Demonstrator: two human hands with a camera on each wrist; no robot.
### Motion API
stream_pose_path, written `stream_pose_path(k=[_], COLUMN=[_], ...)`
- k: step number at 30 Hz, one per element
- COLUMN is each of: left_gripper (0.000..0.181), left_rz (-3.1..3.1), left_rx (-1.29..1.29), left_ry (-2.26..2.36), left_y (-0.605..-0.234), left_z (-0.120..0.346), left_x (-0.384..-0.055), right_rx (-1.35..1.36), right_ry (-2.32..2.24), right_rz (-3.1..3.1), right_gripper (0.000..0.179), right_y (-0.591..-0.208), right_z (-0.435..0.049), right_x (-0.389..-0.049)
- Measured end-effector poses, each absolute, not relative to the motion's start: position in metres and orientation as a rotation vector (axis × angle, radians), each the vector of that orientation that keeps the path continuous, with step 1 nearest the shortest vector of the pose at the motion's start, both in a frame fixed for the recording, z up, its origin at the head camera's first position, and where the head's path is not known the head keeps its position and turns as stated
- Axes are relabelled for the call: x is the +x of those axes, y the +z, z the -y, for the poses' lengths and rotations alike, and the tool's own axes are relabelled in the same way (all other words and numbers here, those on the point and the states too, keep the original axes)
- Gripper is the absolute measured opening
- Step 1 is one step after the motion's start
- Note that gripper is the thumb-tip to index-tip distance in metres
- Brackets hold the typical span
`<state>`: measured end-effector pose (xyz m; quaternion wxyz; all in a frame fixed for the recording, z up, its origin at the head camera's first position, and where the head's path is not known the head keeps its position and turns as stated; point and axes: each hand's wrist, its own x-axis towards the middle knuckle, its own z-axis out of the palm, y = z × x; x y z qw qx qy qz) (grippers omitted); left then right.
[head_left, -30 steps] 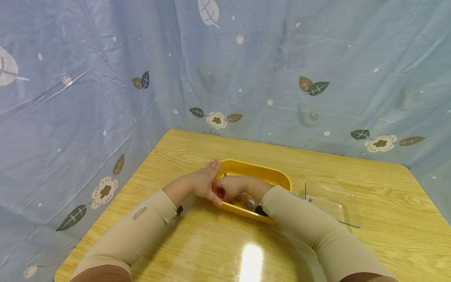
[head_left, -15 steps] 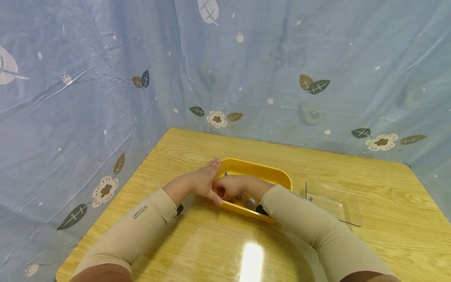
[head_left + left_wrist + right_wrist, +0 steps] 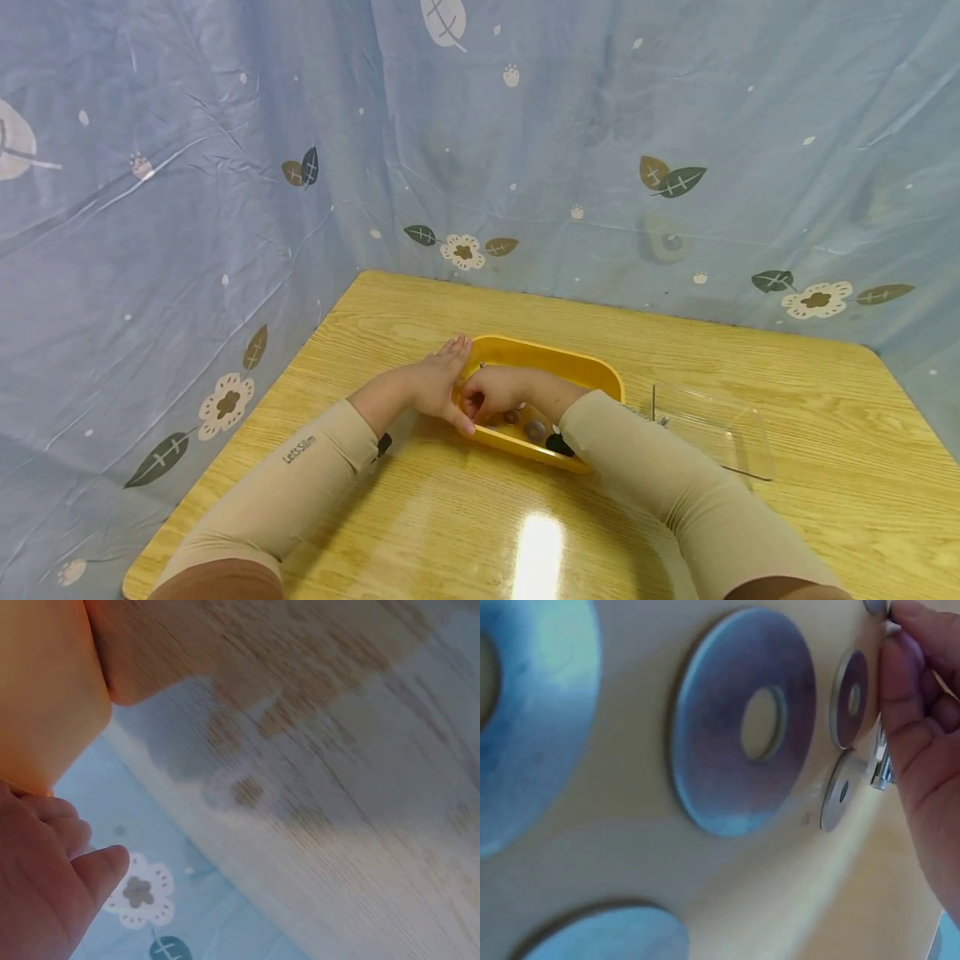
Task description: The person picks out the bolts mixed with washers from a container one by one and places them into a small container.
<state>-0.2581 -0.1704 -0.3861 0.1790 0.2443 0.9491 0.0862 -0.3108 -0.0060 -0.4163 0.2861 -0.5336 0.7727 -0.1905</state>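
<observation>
A yellow plastic tray (image 3: 555, 348) stands on the table, turned slightly. My left hand (image 3: 433, 387) lies along its left end, fingers straight by the rim and thumb extended at the near corner. Inside the tray, my right hand (image 3: 498, 392) reaches down to the left end with its fingers curled. In the right wrist view, its thumb and forefinger come right up to a small metal disc (image 3: 875, 606); I cannot tell whether they pinch it. Several flat metal washers (image 3: 742, 720) of different sizes lie on the tray floor, with shiny metal hardware (image 3: 883, 761) close to the fingers.
A clear plastic container (image 3: 716, 437) lies right of the tray, partly behind the right sleeve (image 3: 660, 475). Small metal pieces (image 3: 663, 422) show at its left edge. Blue patterned curtains (image 3: 540, 183) hang behind and left of the wooden table (image 3: 420, 517).
My right hand has shifted very slightly up and right within the tray, its fingers still curled. My left hand stays at the tray's left end.
</observation>
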Motion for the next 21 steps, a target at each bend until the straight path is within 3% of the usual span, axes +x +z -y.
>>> stream_pose_path(k=[11,21], left_gripper=[0.141,0.14], left_rz=[-2.669,-2.668], left_rx=[0.663,0.65], left_ry=[0.201,0.202], left_y=[-0.387,-0.386], left_z=[0.17,0.17], left_x=[-0.26,-0.259], right_rx=[-1.218,-1.231], right_ry=[-0.592,-0.547], right_rz=[-2.206,-2.277], right_gripper=[0.011,0.012], right_y=[-0.415,-0.416], right_z=[-0.016,-0.018], right_x=[-0.325,-0.33])
